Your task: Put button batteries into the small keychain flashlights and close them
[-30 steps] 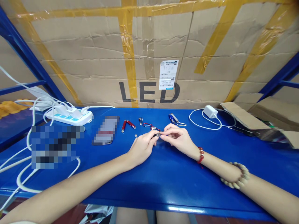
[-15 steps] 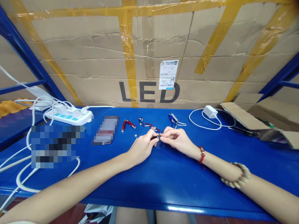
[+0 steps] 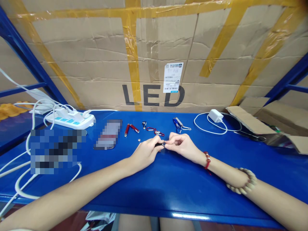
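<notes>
Above the blue table (image 3: 154, 189), a small dark piece with a shiny metal end (image 3: 163, 144) is between my fingertips; its exact kind is too small to make out. My left hand (image 3: 145, 154) is closed on its dark part, with thumb and forefinger pinching. From the other side my right hand (image 3: 184, 144) pinches at the shiny end, and whether it grips a separate part is hidden. Just beyond lie two red carabiners (image 3: 151, 129), two red metal tubes (image 3: 134, 128) and a small metal-and-black part (image 3: 144, 124). A tiny silver disc (image 3: 139, 140) rests left of my hands.
Behind my hands lie a blue and a silver tube with clips (image 3: 179, 122). A phone-like slab (image 3: 108, 134) and a power strip (image 3: 81, 121) with tangled cables are on the left. On the right are a white charger (image 3: 216, 115), scissors-like handles (image 3: 261, 139) and an opened carton (image 3: 250, 120).
Both hands stay together in nearly the same place, with a slight shift of the fingers around the small piece. The whole view has moved slightly; the things on the table lie unchanged.
</notes>
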`<state>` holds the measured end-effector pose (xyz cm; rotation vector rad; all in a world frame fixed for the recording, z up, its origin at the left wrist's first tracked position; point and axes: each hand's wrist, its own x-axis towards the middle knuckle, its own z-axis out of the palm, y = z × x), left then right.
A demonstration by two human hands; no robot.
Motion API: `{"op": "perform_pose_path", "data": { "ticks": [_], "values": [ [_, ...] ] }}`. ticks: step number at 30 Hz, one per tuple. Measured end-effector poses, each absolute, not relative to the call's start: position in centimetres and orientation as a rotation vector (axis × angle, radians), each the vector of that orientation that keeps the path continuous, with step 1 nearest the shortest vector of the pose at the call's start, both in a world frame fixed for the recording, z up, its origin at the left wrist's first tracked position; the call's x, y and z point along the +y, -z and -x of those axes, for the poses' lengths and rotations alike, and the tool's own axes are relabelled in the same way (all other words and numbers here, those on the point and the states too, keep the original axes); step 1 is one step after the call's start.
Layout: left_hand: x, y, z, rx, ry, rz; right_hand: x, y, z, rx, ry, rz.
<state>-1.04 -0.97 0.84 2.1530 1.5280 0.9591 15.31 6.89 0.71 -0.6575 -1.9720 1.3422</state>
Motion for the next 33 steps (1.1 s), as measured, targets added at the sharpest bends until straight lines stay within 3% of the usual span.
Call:
{"op": "perform_pose_path", "data": {
  "ticks": [19,33],
  "values": [
    [-1.05,-0.70,1.01,1.576,-1.012,-2.244,6.67,-0.73,-15.20,-1.967,-1.369,0.646],
    [-1.05,-0.94,0.74,1.557,-1.055,-2.196,6.77,-0.81,-15.09,-1.876,-1.573,0.722]
  ]
}}
